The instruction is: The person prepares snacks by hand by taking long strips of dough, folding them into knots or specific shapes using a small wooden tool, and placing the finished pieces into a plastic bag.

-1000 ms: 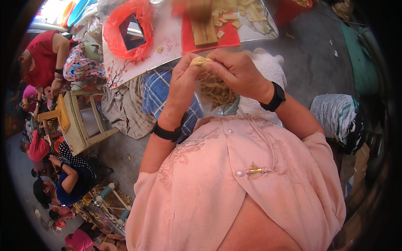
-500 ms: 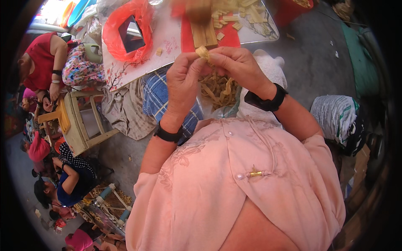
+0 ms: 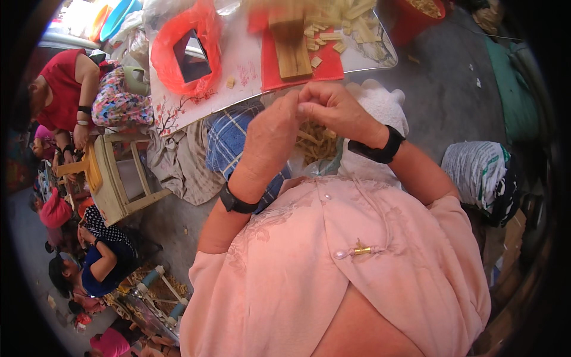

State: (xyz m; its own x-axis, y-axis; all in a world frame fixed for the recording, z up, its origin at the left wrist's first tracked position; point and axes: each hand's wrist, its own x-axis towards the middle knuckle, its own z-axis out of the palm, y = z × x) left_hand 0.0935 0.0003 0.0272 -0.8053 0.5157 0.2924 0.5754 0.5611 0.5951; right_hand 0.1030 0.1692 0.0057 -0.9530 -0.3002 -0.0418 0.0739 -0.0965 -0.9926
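Observation:
My left hand (image 3: pixel 272 130) and my right hand (image 3: pixel 334 108) meet just past the table's near edge, fingers curled and pressed together. Whatever they pinch is hidden behind the fingers. Under them a clear plastic bag holds many tan, folded strips (image 3: pixel 315 144). Just beyond my hands, a wooden block (image 3: pixel 294 64) lies on a red cloth (image 3: pixel 329 72). Small pale-yellow cut pieces (image 3: pixel 316 61) are scattered beside the block. A brown blur crosses the block's far end, too smeared to make out.
On the white table (image 3: pixel 238 89), a red plastic bag (image 3: pixel 159 56) surrounds a dark phone (image 3: pixel 193 59). A red bucket (image 3: pixel 410 24) stands at the far right. Left are a wooden stool (image 3: pixel 122 178) and people, one in a red top (image 3: pixel 62 80). A white towel (image 3: pixel 377 113) lies near my right wrist.
My hands have drawn closer together and turned over slightly, lower in the picture. The folded yellowish strip that showed between my fingertips is now out of sight.

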